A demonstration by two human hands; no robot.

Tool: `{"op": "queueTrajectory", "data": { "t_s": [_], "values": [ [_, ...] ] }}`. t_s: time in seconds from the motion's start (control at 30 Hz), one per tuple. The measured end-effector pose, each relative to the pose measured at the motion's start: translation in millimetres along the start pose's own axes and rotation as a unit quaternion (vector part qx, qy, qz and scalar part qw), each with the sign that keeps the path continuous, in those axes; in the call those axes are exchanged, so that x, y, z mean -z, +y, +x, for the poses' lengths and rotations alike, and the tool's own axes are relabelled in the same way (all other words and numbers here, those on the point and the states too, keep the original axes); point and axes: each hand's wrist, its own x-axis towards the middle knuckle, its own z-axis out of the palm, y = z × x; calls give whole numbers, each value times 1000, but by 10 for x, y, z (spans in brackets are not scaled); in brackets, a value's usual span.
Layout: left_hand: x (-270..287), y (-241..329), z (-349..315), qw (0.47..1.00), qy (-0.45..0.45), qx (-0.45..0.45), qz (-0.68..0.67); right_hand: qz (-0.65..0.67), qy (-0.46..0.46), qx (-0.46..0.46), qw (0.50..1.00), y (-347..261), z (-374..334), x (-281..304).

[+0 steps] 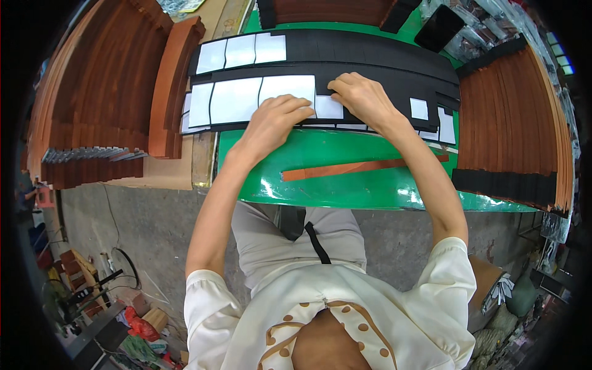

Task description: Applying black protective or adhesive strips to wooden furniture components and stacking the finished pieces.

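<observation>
Long black strips (364, 49) with white rectangular panels (234, 102) lie side by side across the green work surface (259, 191). My left hand (277, 120) rests on the nearer strip at the right end of its large white panels, fingers bent and close together. Just right of it, my right hand (364, 98) has its fingers curled down to the black strip, beside a smaller white panel (328, 106). What is between the fingertips of either hand is hidden. A thin reddish-brown strip (351, 168) lies on the green surface below my hands.
Stacks of reddish-brown pieces stand at the left (98, 92) and right (505, 117), with one brown piece (172, 92) leaning by the left stack. A black phone-like slab (439, 28) and plastic-wrapped packs (475, 37) lie at the far right. The near table edge borders my lap.
</observation>
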Motion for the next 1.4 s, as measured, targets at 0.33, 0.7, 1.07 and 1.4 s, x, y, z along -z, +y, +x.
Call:
{"op": "queueTrajectory", "data": {
  "t_s": [0.33, 0.7, 1.07, 1.4],
  "values": [
    [-253, -13, 30, 1000, -2, 13, 26, -199, 24, 173, 964, 187, 71, -315],
    [6, -99, -66, 998, -33, -10, 59, 375, 72, -286, 879, 114, 68, 105],
    [525, 1035, 276, 868, -21, 289, -404, 0, 263, 110, 959, -584, -694, 511],
    [322, 1482, 43, 962, -26, 115, -248, 229, 151, 7, 962, -717, -1423, 625]
  ]
}}
